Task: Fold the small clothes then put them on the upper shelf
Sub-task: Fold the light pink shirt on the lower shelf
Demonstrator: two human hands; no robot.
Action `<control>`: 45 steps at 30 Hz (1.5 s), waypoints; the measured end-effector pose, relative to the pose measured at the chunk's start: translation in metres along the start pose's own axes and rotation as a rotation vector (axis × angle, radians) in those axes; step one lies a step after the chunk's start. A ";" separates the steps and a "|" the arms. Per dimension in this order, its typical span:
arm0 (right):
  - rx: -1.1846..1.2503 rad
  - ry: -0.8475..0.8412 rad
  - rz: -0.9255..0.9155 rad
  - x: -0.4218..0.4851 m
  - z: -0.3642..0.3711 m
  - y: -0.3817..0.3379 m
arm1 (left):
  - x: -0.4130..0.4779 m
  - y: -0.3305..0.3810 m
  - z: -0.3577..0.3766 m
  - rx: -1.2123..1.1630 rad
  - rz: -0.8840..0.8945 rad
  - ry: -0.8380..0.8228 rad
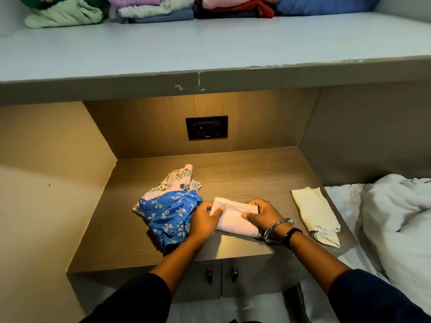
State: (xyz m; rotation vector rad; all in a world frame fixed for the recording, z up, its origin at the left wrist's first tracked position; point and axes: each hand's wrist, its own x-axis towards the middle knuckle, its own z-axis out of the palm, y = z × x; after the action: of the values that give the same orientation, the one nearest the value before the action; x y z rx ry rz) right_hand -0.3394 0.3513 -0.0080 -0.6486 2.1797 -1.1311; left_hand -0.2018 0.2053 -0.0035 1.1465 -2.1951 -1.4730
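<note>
Step in hand: folding a pale pink garment (235,217) on the worktop (245,173), near the middle of its front edge.
Left hand (204,221): fingers curled over the garment's left end, thumb on top, pinching the cloth; wrist touching the blue bow-print garment (168,213).
Right hand (262,212): fingers bent and pressed on the right end, thumb tucked under the fold edge; bangles and a dark band at the wrist.
Waiting pile: blue bow-print piece lying on a pink printed piece (177,180), both crumpled, left of centre.
Cream garment (314,213): flat along the right edge of the worktop, well apart from the hands (already folded, by its look).
Upper shelf (210,47): folded stacks (151,8) along its back edge; front half bare.
Risk 1: the fold may spring open on lifting, if the grip is only at the two ends.
Risk 2: the left forearm may drag the blue piece toward the front edge.
Risk 3: the reach to the shelf is high; a loose bundle could come undone there.
Hard to make out: garment type of the pink piece; fingertips beneath it; the cream garment's print, only partly legible.
Cut off: tops of the shelf stacks; bedding (396,206) at right.
</note>
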 end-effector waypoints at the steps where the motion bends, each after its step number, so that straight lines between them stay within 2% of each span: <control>1: -0.010 0.024 0.006 0.000 0.002 0.001 | -0.001 -0.001 0.001 0.038 -0.005 0.017; 4: -0.162 0.074 -0.003 -0.003 0.008 0.001 | -0.004 -0.005 0.003 0.169 -0.022 0.051; 7: -0.628 0.097 -0.165 -0.004 0.013 -0.001 | -0.008 -0.003 0.004 0.279 -0.035 0.118; 9: -0.797 0.095 -0.273 -0.003 0.013 -0.004 | -0.012 0.002 0.007 0.316 -0.064 0.157; 12: -0.715 0.002 -0.177 0.001 0.010 -0.008 | -0.023 0.012 0.013 0.272 -0.196 0.260; 14: -0.661 -0.014 -0.091 0.004 0.009 -0.009 | -0.033 0.017 0.015 0.201 -0.340 0.258; 15: -0.653 -0.016 -0.069 0.004 0.008 -0.009 | -0.037 0.019 0.016 0.092 -0.446 0.213; 17: -0.560 -0.029 -0.012 0.002 0.009 -0.011 | -0.038 0.024 0.020 -0.271 -0.674 0.098; 19: -0.435 -0.042 0.053 -0.001 0.010 -0.012 | -0.034 0.031 0.020 -0.480 -0.749 0.037; 23: -0.267 -0.060 0.160 -0.007 0.006 -0.006 | -0.025 0.040 0.025 -0.547 -0.730 0.017; 29: 0.019 -0.037 0.226 -0.027 -0.001 0.006 | -0.034 0.041 0.041 -0.427 -0.578 -0.106; 34: 0.370 0.063 0.177 -0.046 -0.015 0.003 | -0.036 0.055 0.048 -0.682 -0.427 -0.227; 38: 0.644 0.079 0.108 -0.054 -0.049 -0.002 | -0.036 0.074 0.055 -0.754 -0.276 -0.371; 41: 0.556 0.194 0.034 -0.058 -0.075 0.001 | -0.039 0.096 0.074 -0.790 -0.200 -0.448; 45: 0.402 0.427 0.018 -0.056 -0.113 0.018 | -0.040 0.123 0.116 -0.750 -0.247 -0.411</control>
State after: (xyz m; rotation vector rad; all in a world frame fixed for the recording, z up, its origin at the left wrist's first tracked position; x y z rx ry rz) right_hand -0.3806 0.4596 0.0443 -0.2225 2.1810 -1.7631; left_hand -0.3021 0.3326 0.0592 0.9095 -1.4516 -2.5150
